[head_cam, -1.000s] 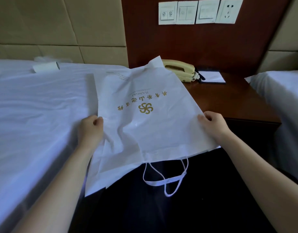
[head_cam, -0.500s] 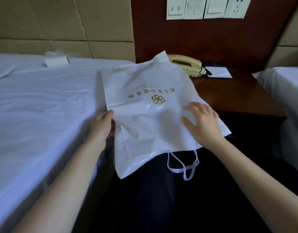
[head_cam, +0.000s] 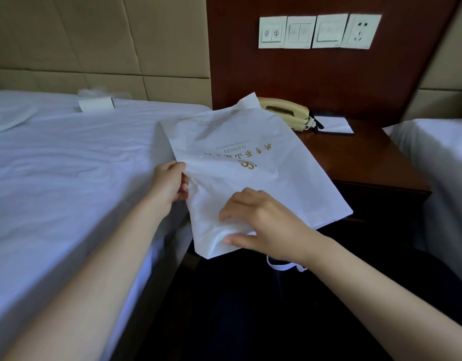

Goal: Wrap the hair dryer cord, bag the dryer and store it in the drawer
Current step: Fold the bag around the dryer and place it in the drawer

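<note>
Two hands on white bag (head_cam: 263,162), centre of frame. Left of centre, left hand (head_cam: 170,185): fingers curled, left edge of bag pinched between thumb and fingertips. Just below centre, right hand (head_cam: 266,225): fingers bent down onto lower part of bag, thumb stretched out beneath, bunched material gripped between them. Bag flat and creased, gold print upside down, far corner overlapping telephone (head_cam: 287,113) at upper centre. Resting on nightstand (head_cam: 375,165) or held clear of it: cannot tell. White loop handles (head_cam: 282,265) hanging under right wrist, lower centre, against dark clothing. Bed (head_cam: 68,165) with white sheet across left half of frame; small white roll (head_cam: 95,104) near its upper-left end. Brown nightstand right of centre, bearing beige telephone, with notepad (head_cam: 335,125) on dark holder just beside it. Four white wall plates (head_cam: 318,31) in a row, upper right, on dark wood panel. Second bed (head_cam: 438,165), white, at right edge.
</note>
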The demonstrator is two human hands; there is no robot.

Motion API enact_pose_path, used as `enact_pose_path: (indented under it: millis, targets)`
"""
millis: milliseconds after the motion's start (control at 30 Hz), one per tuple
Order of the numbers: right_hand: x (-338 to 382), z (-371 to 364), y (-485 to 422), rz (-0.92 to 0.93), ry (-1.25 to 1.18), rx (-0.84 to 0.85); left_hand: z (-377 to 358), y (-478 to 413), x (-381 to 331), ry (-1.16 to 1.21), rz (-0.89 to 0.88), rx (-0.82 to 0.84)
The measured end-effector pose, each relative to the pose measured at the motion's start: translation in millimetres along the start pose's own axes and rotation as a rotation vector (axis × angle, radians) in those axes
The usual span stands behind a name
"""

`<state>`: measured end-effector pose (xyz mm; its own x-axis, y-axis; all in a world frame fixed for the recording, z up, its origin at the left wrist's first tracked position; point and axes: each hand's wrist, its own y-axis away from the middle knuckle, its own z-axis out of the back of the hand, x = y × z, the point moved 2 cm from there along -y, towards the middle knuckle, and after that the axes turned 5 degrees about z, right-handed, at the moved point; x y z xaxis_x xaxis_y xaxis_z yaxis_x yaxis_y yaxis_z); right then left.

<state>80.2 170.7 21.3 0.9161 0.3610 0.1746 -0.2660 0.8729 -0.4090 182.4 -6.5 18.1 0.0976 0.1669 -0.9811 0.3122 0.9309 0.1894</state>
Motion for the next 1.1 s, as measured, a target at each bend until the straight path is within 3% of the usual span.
enact_pose_path:
  millis: [300, 400, 500, 600, 700, 900, 1100]
  targets:
    - [-10, 29, -10, 0.045, 0.175, 0.025, -1, -18, -18, 0.02, 0.017, -0.012]
    - [-17, 36, -8, 0.047, 0.277, -0.047, -3, -22, -27, 0.108, 0.044, -0.03]
    - [-19, 44, 0, -0.151, 0.083, -0.116, -9, -19, -30, 0.213, 0.091, -0.031]
    - [-8, 46, 11, -0.3, -0.403, -0.025, -14, -14, -27, 0.311, 0.143, 0.008]
    - [0, 50, 11, -0.36, -0.632, 0.007, -19, -9, -26, 0.327, 0.15, 0.031]
    - [15, 48, -4, -0.416, -0.45, 0.094, -30, -1, -38, 0.321, 0.069, 0.022]
    - [9, 45, 6, -0.544, -0.452, -0.146, -38, 3, -42, 0.52, 0.085, -0.012]
